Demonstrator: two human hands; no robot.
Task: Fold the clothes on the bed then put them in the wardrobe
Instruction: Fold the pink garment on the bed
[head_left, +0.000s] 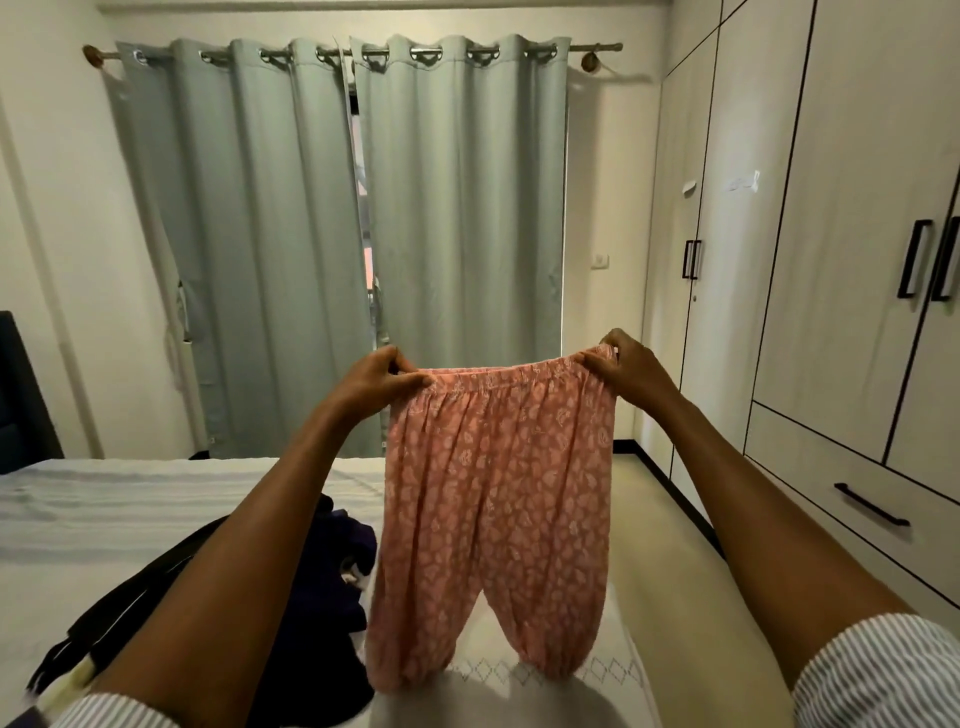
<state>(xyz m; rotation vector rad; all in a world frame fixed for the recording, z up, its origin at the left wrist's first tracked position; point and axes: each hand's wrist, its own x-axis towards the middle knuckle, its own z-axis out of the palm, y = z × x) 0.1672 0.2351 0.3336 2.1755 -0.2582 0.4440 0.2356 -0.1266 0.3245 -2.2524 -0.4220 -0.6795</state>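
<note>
**Pink pants held up, ready to fold**

From the head camera, a person stands at the side of the bed (156, 499) and holds a pair of pink pants (493, 499) up in the air. The pants have a pale leaf print. The left hand (382, 379) pinches one end of the stretchy waistband, with fingers (415, 382) and thumb closed on the cloth. The right hand (626, 366) pinches the other end the same way. The waistband is pulled out flat between the two hands. The two legs hang straight down, and their gathered cuffs seem to just touch the white cover near the edge of the bed, though it is hard to be sure from this angle.

A pile of dark clothes (332, 566) lies on the bed, just to the left of the hanging pants. It is not folded yet. The wardrobe (831, 260) stands on the right with all its doors shut. Gray curtains (332, 234) hang on the far wall.

This looks like the start of folding the pants. The task is still early, since the dark pile waits and nothing has gone into the wardrobe. Next, the two hands would likely need to come together so one leg lies on top of the other. Then the pants could be laid down on the bed and folded smaller.
</note>
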